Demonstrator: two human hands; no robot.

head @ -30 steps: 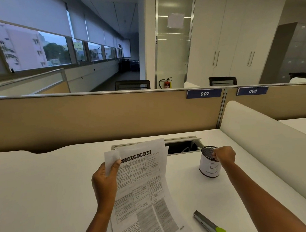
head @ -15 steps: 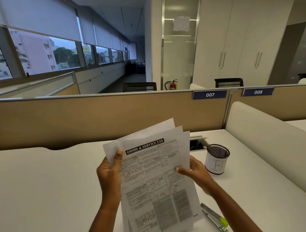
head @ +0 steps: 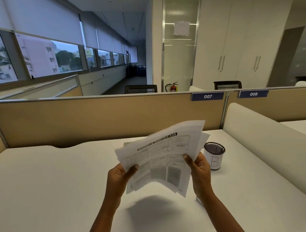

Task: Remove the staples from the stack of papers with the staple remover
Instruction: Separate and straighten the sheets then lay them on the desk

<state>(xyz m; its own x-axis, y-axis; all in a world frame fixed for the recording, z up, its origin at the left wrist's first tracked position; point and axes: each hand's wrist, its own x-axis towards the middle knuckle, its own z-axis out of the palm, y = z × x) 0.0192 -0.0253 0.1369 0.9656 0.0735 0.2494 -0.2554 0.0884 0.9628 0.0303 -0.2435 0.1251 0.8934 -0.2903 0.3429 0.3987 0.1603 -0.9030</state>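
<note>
Hovering over white desk, papers; tan partition behind.

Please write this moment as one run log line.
left hand: grips papers | right hand: grips papers | papers: held above desk, blurred

tan partition, windows left, white cabinets, glass door.

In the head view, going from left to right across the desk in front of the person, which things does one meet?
left hand → stack of papers → right hand → mesh cup marked B
</note>
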